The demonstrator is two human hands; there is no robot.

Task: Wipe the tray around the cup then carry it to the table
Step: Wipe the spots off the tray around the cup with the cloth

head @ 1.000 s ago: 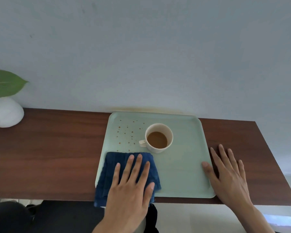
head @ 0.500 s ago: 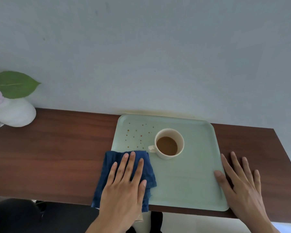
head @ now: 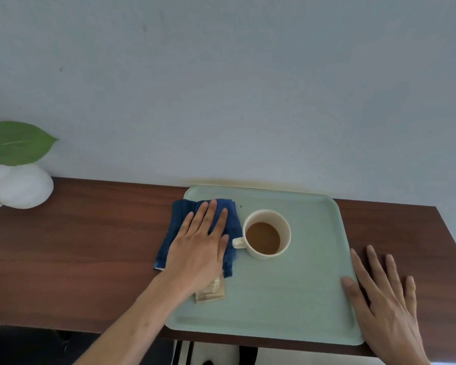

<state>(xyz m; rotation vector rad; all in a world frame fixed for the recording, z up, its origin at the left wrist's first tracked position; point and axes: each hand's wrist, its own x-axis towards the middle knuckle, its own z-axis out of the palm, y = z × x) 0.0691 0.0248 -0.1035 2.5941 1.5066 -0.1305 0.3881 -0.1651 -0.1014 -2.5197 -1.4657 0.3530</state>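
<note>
wooden shelf [head: 90,259] | left hand [head: 198,248] flat, hiding cloth [head: 179,227] | tray [head: 287,299] corner covered

My pale mint-green plastic tray [head: 287,299] carries a cream ceramic cup [head: 267,234] of brown drink; at its nine o'clock, a dark blue cloth [head: 232,222]; reddish-brown wooden shelf [head: 77,246].

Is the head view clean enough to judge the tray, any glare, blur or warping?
Head view: soft, even light, no glare on the tray; cup and blue cloth are sharp; wide-angle warping bends the shelf edge; the left hand casts only a faint shadow.
</note>
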